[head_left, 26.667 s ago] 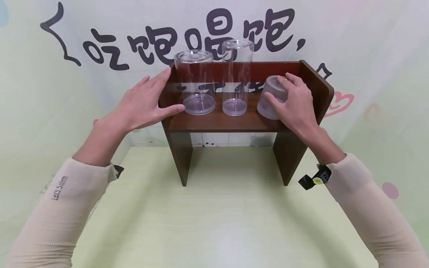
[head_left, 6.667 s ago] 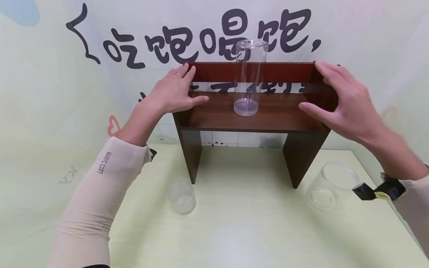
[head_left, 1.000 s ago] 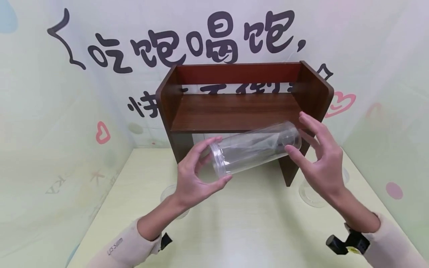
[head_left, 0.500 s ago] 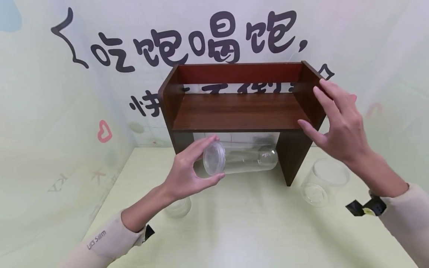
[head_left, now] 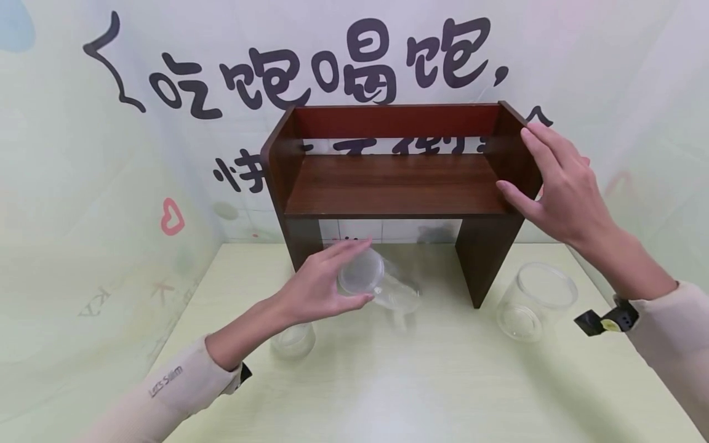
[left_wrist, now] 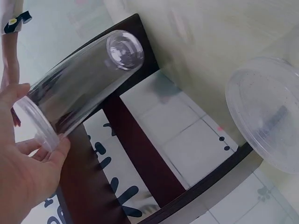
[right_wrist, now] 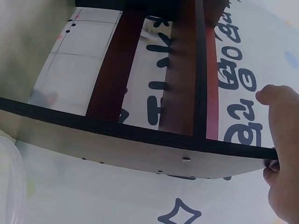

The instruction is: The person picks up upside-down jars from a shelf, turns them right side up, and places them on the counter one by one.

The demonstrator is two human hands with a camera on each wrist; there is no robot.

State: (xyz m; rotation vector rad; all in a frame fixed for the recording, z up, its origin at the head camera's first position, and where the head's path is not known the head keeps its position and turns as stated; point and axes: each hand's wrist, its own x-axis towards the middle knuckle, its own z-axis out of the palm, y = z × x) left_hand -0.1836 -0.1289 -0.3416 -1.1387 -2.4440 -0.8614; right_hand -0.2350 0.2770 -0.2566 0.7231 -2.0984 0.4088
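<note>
My left hand (head_left: 324, 283) grips a tall clear plastic jar (head_left: 399, 295) round its translucent lid (head_left: 362, 271). In the head view the lid faces up toward me and the jar tilts, its base lower and to the right, in front of the shelf's lower opening. The left wrist view shows thumb and fingers round the lid end, and the ringed base of the jar (left_wrist: 84, 74) at the far end. My right hand (head_left: 570, 184) rests on the right side panel of the brown wooden shelf (head_left: 393, 184), its fingers extended at the edge and the thumb held apart.
A wide clear jar (head_left: 537, 301) stands on the pale table (head_left: 443, 381), right of the shelf. Beside the left forearm, a short clear jar (head_left: 293, 341) is partly hidden. Behind the shelf hangs a printed wall covering (head_left: 183, 147).
The tall jar has left the shelf, where it stood earlier. My right hand has let go of its base and moved to the side panel; the jar's base has swung down toward the table.
</note>
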